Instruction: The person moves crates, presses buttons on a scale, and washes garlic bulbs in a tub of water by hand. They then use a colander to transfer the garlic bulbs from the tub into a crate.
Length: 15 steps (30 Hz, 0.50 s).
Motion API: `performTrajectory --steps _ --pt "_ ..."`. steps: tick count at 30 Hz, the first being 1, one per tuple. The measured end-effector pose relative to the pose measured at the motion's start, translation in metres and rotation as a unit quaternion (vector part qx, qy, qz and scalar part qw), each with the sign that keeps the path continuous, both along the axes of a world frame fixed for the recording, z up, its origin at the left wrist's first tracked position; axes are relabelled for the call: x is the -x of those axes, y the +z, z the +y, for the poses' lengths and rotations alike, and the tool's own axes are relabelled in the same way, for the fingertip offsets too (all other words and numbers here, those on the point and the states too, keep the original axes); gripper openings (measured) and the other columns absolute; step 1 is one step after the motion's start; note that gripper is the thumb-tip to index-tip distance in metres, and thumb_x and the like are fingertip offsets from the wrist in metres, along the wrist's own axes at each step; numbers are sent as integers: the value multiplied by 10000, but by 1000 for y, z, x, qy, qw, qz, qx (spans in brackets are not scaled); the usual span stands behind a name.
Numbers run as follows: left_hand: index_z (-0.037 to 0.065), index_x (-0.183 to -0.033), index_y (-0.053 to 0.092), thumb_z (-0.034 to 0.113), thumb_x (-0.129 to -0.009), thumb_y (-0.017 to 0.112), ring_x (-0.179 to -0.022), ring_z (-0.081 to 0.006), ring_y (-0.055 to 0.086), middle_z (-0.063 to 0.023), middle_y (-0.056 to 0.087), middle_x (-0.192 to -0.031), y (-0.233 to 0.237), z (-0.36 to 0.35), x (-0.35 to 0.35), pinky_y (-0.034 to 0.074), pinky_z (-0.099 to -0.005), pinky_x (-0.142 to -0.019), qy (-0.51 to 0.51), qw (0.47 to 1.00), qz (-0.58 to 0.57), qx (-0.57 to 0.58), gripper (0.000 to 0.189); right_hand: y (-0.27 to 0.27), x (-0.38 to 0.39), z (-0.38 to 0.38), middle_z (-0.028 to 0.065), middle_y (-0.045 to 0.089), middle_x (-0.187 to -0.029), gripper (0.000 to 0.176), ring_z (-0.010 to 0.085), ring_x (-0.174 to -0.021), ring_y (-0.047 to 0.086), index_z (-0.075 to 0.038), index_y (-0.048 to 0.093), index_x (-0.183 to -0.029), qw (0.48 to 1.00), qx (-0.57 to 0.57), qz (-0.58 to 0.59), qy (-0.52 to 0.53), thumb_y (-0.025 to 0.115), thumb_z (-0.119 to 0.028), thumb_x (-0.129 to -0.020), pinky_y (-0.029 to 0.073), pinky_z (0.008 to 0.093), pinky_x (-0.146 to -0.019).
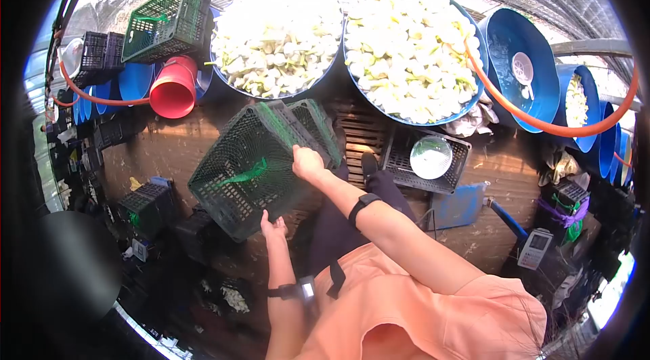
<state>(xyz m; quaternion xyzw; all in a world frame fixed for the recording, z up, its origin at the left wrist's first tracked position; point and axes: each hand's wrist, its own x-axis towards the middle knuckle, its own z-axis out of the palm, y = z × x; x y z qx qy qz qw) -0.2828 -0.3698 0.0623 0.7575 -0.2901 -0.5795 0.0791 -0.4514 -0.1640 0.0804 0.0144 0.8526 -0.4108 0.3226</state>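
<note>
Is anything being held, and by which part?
The right hand holds the green mesh crate by its rim. The left hand is near its lower edge; whether it touches can't be told.

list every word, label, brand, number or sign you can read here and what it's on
No text can be read anywhere in this view.
Grey indicator unit with display and buttons: markings too small to read.
Small white unit at far left: too small and blurred to read.
Wrist-strapped device: lit screen washed out, nothing legible.
Held green crate: no lettering can be made out.
</note>
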Motion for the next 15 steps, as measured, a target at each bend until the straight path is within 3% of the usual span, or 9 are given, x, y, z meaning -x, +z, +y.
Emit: performTrajectory --steps 2,5,6,9,11,15 --pt "83 -927 613 318 -768 739 -780 -169 561 -40 621 -896 2 -12 1 466 -256 -653 -28 999 -16 -24 311 -3 -6 -9 233 653 -933 243 376 -884 653 29 553 -1003 1000 8 13 7 528 -44 -773 524 443 -792" --pt "68 -917 601 311 -759 739 -735 -168 545 -48 621 -885 -5 -31 4 465 -265 -646 -12 1000 4 -16 320 -13 -8 -24 226 642 -845 207 377 -823 649 21 524 -938 998 26 57 -28 541 -60 -749 519 468 -739" --pt "68 -900 586 258 -770 709 -686 -162 523 -54 621 -887 -4 -36 10 453 -262 -625 28 998 -43 -38 261 -11 -5 -27 226 642 -845 207 377 -823 649 21 524 -938 998 24 51 -33 541 -60 -749 519 468 -739" --pt "73 -874 569 206 -764 678 -655 -158 506 -56 624 -895 -3 -45 24 445 -263 -602 68 997 -34 -25 205 -8 14 -33 228 642 -847 219 381 -827 647 23 525 -946 999 22 31 -30 551 -67 -748 516 471 -741" --pt "75 -852 556 161 -747 641 -637 -157 494 -44 601 -848 -7 -60 30 441 -264 -587 65 996 -35 -45 160 -3 28 -35 223 654 -921 242 358 -886 655 18 540 -1001 1000 26 0 8 548 -42 -767 527 444 -773" --pt "51 -882 553 125 -726 596 -579 -164 484 -55 611 -873 -20 -90 45 431 -255 -531 35 996 -60 -58 178 -13 35 -48 232 648 -927 276 377 -883 645 24 516 -1017 999 46 -20 17 566 -55 -757 516 455 -772"
